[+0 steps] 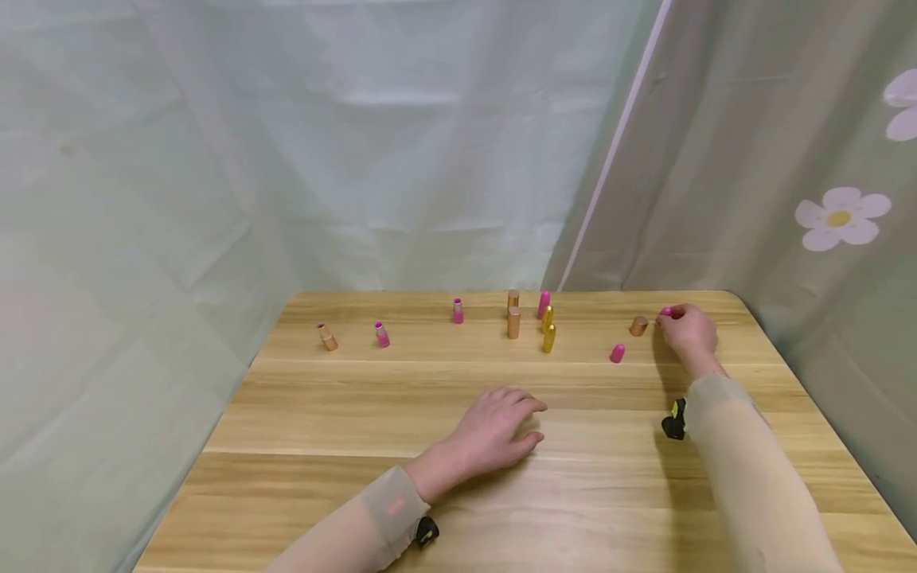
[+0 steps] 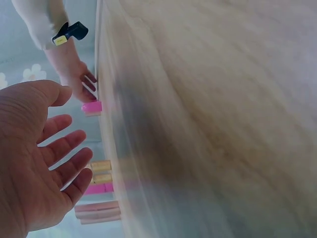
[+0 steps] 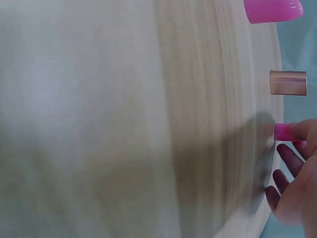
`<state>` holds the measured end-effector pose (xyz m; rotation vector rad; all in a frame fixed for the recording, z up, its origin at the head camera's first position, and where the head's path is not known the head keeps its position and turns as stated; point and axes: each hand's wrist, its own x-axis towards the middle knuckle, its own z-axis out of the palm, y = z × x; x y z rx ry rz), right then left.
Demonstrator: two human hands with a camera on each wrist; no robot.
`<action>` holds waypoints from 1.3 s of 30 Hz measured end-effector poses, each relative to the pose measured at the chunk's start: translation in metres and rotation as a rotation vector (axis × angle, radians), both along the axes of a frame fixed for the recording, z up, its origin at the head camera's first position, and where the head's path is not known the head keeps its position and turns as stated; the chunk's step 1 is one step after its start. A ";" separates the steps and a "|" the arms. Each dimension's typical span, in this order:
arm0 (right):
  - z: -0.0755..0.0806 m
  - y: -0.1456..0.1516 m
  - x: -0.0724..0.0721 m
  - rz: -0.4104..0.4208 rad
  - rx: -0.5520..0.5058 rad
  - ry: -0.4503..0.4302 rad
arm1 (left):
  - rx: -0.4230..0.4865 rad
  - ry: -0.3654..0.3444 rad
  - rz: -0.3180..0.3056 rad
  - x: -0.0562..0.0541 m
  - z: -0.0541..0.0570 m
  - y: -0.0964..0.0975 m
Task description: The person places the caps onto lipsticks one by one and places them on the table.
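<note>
At the back right of the table, my right hand (image 1: 691, 330) pinches a small pink lipstick cap (image 3: 283, 132) between thumb and fingertips. The cap stands at the wood surface in the right wrist view, its top covered by the fingers. Just left of that hand is a copper cap (image 1: 639, 325), and nearer to me a second pink cap (image 1: 618, 353) with a rounded tip. My left hand (image 1: 494, 430) is over the middle of the table, fingers loosely bent and apart, holding nothing. Its palm shows in the left wrist view.
Mid-back stand two copper tubes (image 1: 513, 322), a pink tube (image 1: 544, 305) and two gold tubes (image 1: 548, 338). Farther left are uncapped lipstick bases: a copper one (image 1: 327, 337), a pink one (image 1: 382, 334) and another pink one (image 1: 458, 311). Curtains (image 1: 430, 159) hang behind the wooden table (image 1: 344, 414).
</note>
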<state>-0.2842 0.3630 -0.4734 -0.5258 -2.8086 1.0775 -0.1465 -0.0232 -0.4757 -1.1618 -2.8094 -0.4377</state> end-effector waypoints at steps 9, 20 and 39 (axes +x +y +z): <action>-0.002 0.005 0.015 -0.050 -0.218 0.121 | -0.002 -0.001 -0.001 0.000 0.000 -0.004; 0.001 0.013 0.045 -0.026 -0.387 0.217 | 0.020 -0.046 0.019 0.003 0.001 -0.009; 0.009 0.013 0.102 -0.031 -1.086 0.261 | 0.075 -0.087 0.065 -0.004 0.005 -0.039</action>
